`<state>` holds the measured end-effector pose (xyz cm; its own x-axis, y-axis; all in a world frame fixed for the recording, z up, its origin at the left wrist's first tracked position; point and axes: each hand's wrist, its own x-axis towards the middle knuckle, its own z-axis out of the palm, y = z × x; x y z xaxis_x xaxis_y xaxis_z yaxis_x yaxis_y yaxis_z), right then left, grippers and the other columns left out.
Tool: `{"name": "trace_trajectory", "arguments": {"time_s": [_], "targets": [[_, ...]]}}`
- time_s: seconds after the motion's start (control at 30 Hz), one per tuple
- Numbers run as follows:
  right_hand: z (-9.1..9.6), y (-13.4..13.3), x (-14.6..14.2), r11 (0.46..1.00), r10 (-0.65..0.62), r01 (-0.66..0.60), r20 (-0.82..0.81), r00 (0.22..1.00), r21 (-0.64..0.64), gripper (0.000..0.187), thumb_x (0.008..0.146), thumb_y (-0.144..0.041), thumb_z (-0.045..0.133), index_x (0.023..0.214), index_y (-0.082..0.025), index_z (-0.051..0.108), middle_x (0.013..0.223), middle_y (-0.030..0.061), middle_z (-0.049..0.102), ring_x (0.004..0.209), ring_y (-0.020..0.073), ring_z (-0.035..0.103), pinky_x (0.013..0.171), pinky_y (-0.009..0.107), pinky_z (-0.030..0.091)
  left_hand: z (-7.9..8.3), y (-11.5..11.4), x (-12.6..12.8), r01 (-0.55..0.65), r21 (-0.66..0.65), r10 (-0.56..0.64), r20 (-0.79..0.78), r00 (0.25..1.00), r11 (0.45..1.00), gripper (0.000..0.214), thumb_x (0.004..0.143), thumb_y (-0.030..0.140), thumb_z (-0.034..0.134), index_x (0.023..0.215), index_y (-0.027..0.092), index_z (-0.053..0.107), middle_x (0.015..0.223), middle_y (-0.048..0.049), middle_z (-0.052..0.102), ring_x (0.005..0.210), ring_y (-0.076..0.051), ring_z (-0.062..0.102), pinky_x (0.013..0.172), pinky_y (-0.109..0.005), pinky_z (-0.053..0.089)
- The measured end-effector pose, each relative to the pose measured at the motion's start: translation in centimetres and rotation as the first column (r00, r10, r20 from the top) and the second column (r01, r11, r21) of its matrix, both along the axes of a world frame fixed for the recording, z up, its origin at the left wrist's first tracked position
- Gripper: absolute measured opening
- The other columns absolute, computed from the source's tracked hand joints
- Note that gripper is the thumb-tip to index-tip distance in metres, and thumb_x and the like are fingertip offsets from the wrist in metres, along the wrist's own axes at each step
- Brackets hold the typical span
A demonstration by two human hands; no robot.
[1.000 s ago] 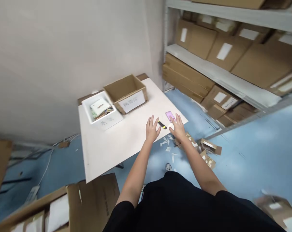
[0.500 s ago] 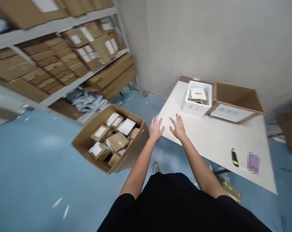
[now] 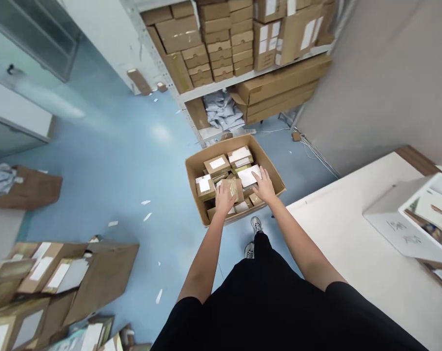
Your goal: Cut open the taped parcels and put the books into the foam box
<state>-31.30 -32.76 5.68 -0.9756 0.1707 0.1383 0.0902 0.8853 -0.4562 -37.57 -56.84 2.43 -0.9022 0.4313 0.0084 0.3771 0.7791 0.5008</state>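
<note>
A large open cardboard box (image 3: 275, 180) stands on the floor in front of me, with several small taped parcels inside. My left hand (image 3: 224, 199) is down in it, its outstretched fingers at the left edge of a brown taped parcel (image 3: 235, 189). Over a parcel with a white label (image 3: 247, 176) lies my right hand (image 3: 264, 186), fingers spread and touching its right side. Neither hand is closed round a parcel. Behind the left hand, another brown parcel (image 3: 205, 186) with a white label sits by the box's left wall.
Metal shelving (image 3: 221, 88) loaded with cartons stands behind the box. To the right is a white table (image 3: 327, 219) bearing a white bin (image 3: 396, 224). More parcels and a cardboard carton (image 3: 104, 278) lie at lower left. Paper scraps (image 3: 158, 296) dot the blue floor.
The view has swung left, from the table toward the large box. My hands, earlier held in the air near the table's edge, are now among the parcels in the box.
</note>
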Motion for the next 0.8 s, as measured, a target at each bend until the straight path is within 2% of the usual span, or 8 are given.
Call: {"name": "trace_trajectory", "arguments": {"time_s": [0.1,0.23,0.4,0.47,0.53,0.63,0.8], "targets": [[-2.4,-0.8,-3.7,0.997,0.077,-0.075,0.102,0.992,-0.018,0.085,0.086,-0.024,0.073,0.165,-0.025,0.042,0.180,0.0117,0.011,0.162,0.0430,0.018,0.126,0.064,0.031,-3.3,-0.6,-1.4,-0.077,-0.091,0.094,0.199,0.975,0.993,0.080,0.090,0.030,0.069,0.165,0.019,0.040,0.175,-0.0167,0.031,0.159,-0.038,0.032,0.126,-0.054,0.035],[-6.4,-0.9,-8.1,0.985,0.171,-0.161,0.216,0.961,-0.061,0.083,0.088,-0.023,0.070,0.166,-0.026,0.041,0.179,0.0129,0.014,0.162,0.0411,0.022,0.125,0.062,0.034,-7.8,0.0,-3.9,-0.127,-0.203,0.205,0.428,0.880,0.971,0.095,0.087,0.029,0.074,0.170,0.020,0.028,0.175,-0.0222,0.027,0.158,-0.040,0.035,0.123,-0.052,0.038],[-12.4,-0.1,-12.4,0.974,0.224,-0.194,0.371,0.901,-0.117,0.081,0.089,-0.020,0.068,0.165,-0.026,0.042,0.176,0.0147,0.025,0.160,0.0412,0.028,0.121,0.060,0.039,-13.1,1.8,-7.9,-0.138,-0.303,0.295,0.566,0.770,0.943,0.102,0.082,0.030,0.079,0.170,0.023,0.028,0.176,-0.0238,0.022,0.157,-0.039,0.039,0.120,-0.049,0.041],[-14.8,0.3,-13.5,0.970,0.243,-0.207,0.448,0.860,-0.127,0.083,0.089,-0.019,0.068,0.166,-0.027,0.040,0.176,0.0146,0.027,0.159,0.0400,0.030,0.121,0.058,0.040,-14.8,2.2,-9.1,-0.123,-0.363,0.333,0.599,0.728,0.923,0.102,0.080,0.028,0.081,0.169,0.030,0.032,0.178,-0.0206,0.018,0.154,-0.039,0.043,0.115,-0.051,0.046],[-17.0,0.7,-14.4,0.967,0.256,-0.216,0.504,0.825,-0.137,0.084,0.090,-0.020,0.067,0.168,-0.027,0.037,0.175,0.0141,0.027,0.158,0.0374,0.032,0.122,0.055,0.039,-16.2,2.3,-9.6,-0.105,-0.420,0.361,0.595,0.718,0.901,0.100,0.079,0.026,0.080,0.167,0.039,0.034,0.180,-0.0146,0.015,0.151,-0.039,0.046,0.111,-0.053,0.050],[-19.9,1.2,-15.4,0.967,0.254,-0.192,0.563,0.786,-0.167,0.087,0.090,-0.022,0.069,0.169,-0.027,0.032,0.173,0.0150,0.032,0.154,0.0335,0.040,0.120,0.050,0.042,-17.5,1.5,-9.5,-0.111,-0.434,0.361,0.553,0.751,0.894,0.096,0.083,0.024,0.075,0.166,0.048,0.033,0.180,-0.0089,0.019,0.145,-0.036,0.051,0.108,-0.054,0.051],[-24.3,0.7,-16.0,0.943,0.284,-0.101,0.608,0.741,-0.317,0.113,0.081,-0.029,0.082,0.173,-0.024,0.017,0.158,0.0181,0.051,0.138,0.0319,0.057,0.111,0.046,0.049,-18.3,-0.2,-8.8,-0.142,-0.364,0.345,0.584,0.735,0.920,0.098,0.084,0.020,0.070,0.168,0.047,0.028,0.179,-0.0090,0.023,0.137,-0.033,0.060,0.108,-0.049,0.053]]}}
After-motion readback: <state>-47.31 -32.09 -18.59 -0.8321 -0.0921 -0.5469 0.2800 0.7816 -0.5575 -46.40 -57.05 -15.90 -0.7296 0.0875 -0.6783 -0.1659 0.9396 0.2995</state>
